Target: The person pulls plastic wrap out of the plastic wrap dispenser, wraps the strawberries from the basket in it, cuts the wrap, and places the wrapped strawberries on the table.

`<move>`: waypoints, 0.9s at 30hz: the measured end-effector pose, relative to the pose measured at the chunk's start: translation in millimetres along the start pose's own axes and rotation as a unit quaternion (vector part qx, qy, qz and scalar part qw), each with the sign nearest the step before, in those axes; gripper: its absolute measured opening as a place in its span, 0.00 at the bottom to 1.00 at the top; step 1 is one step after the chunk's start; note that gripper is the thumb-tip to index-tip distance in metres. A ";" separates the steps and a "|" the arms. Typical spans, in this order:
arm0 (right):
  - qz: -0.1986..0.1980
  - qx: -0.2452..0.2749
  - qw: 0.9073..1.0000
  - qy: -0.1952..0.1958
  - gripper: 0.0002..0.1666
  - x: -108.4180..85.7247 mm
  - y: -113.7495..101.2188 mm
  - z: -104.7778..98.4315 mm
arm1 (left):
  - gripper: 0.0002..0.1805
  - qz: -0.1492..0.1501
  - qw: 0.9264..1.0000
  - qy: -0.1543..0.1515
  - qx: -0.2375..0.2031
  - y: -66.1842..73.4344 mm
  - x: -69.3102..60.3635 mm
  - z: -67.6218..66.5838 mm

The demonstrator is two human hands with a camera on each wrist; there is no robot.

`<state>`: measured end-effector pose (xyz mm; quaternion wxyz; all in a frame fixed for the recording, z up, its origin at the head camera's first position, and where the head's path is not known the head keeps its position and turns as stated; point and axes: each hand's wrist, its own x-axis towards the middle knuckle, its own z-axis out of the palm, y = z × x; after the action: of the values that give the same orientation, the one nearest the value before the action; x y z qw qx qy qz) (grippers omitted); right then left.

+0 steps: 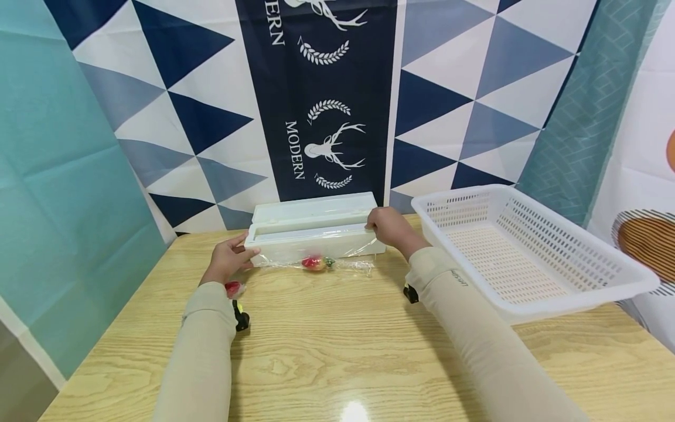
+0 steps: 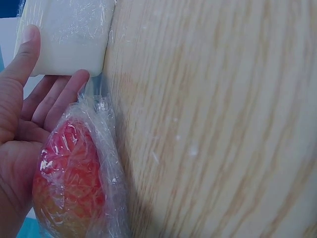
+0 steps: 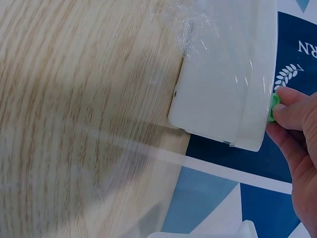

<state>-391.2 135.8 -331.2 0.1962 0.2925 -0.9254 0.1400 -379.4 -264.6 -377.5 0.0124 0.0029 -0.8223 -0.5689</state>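
Note:
A long white cling film dispenser [image 1: 311, 253], its lid [image 1: 316, 208] raised, lies near the table's back edge. Clear film [image 1: 274, 259] hangs over its front. At its left end my left hand [image 1: 228, 258] grips the corner, thumb along one face. The right hand [image 1: 391, 227] is at the other end; in the right wrist view it pinches a small green slider [image 3: 273, 106] at the dispenser's edge. A red and yellow fruit-like piece [image 1: 314, 263] with a green end lies before the dispenser under film. Another red and yellow piece [image 2: 74, 173], wrapped in film, lies beside my left hand.
A large white plastic basket [image 1: 527, 252] with slotted walls stands on the right of the wooden table [image 1: 316, 351]. Behind the dispenser hangs a patterned cloth [image 1: 327, 117] with triangles and deer heads.

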 end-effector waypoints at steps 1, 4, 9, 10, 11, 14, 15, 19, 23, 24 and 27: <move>0.000 -0.002 1.000 0.001 0.18 -0.4 0.1 -0.1 | 0.40 0.000 1.000 0.000 -0.001 -0.4 0.2 0.1; 0.005 -0.005 1.000 0.001 0.17 -1.1 0.7 -0.3 | 0.40 0.000 1.000 0.001 -0.006 -1.2 0.6 0.7; 0.022 -0.008 1.000 -0.006 0.17 -1.6 0.7 -2.6 | 0.39 0.002 1.000 0.001 -0.009 -1.2 0.3 1.3; 0.026 -0.009 1.000 -0.008 0.18 -1.5 0.0 -3.7 | 0.39 0.003 1.000 0.002 -0.008 -1.0 0.3 1.4; 0.027 -0.012 1.000 -0.009 0.18 -1.6 0.0 -4.5 | 0.39 0.003 1.000 0.003 -0.006 -0.7 0.0 1.5; 0.029 -0.020 0.999 -0.009 0.18 -2.1 0.5 -7.0 | 0.39 0.002 1.000 0.004 -0.003 0.5 -1.1 0.9; 0.028 -0.024 0.999 -0.006 0.18 -2.8 1.8 -7.2 | 0.39 0.001 1.000 0.005 -0.002 0.9 -1.5 0.5; 0.031 -0.031 0.999 -0.001 0.19 -7.9 9.7 -9.1 | 0.39 0.006 1.000 0.001 0.000 2.5 -0.6 1.8; 0.029 -0.033 0.999 0.001 0.19 -9.6 11.5 -8.4 | 0.39 0.010 1.000 -0.001 -0.001 2.3 1.5 2.2; 0.029 -0.034 0.999 0.000 0.18 -9.8 10.8 -8.5 | 0.39 0.008 1.000 -0.001 -0.003 2.2 1.7 2.2; 0.030 -0.036 0.999 -0.001 0.17 -10.9 7.8 -9.2 | 0.40 -0.002 1.000 0.001 -0.003 1.4 1.6 3.1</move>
<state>-385.1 150.7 -329.1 0.2013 0.2579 -0.9383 0.1120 -381.0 -261.3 -377.3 0.0117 0.0052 -0.8206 -0.5713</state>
